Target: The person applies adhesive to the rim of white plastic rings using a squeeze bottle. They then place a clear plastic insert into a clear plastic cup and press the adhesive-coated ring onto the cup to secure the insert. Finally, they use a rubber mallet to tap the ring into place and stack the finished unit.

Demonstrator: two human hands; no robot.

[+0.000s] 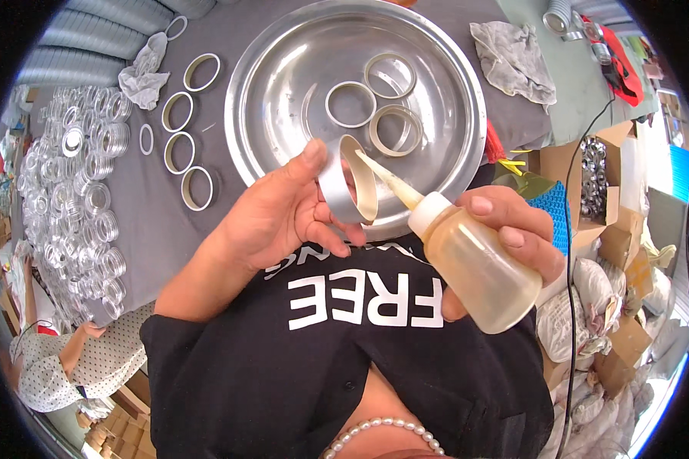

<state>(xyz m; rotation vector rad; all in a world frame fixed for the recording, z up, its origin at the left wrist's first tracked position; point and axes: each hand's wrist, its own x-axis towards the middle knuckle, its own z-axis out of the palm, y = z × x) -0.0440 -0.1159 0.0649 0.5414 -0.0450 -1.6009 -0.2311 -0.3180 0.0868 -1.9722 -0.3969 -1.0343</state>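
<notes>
The fingers [337, 229] of the left hand [283, 218] are curling around a short metal ring [344, 191], the thumb pressing on its top edge and the fingertips closing under it, so the ring is being held on its side with the open face turned to the right. The right hand [513, 229] is wrapping its fingers [505, 210] tight around a small translucent squeeze bottle [475, 268] of yellowish liquid, tilted so that its long pale nozzle [383, 177] is reaching left into the ring's inner wall, the tip touching or nearly touching it; I cannot tell which. Both hands are hovering over the near rim of a big round metal tray [283, 84] that is sitting on the grey table [230, 30], and three more rings [375, 99] are lying flat inside the tray, toward its far right part, close together. To the left of the tray, a curved row of four rings with pale inner linings [184, 134] is lying on the table, with a thinner ring [146, 139] just beside them and a crumpled white cloth [147, 73] beyond. Farther left, stacks of clear round lids or rings [76, 191] are crowding the table's edge. On the far right, another crumpled cloth [513, 61] is resting on the table, and cardboard boxes [605, 222] are standing beyond it. At the lower left, another person in a dotted top [84, 359] is working.
</notes>
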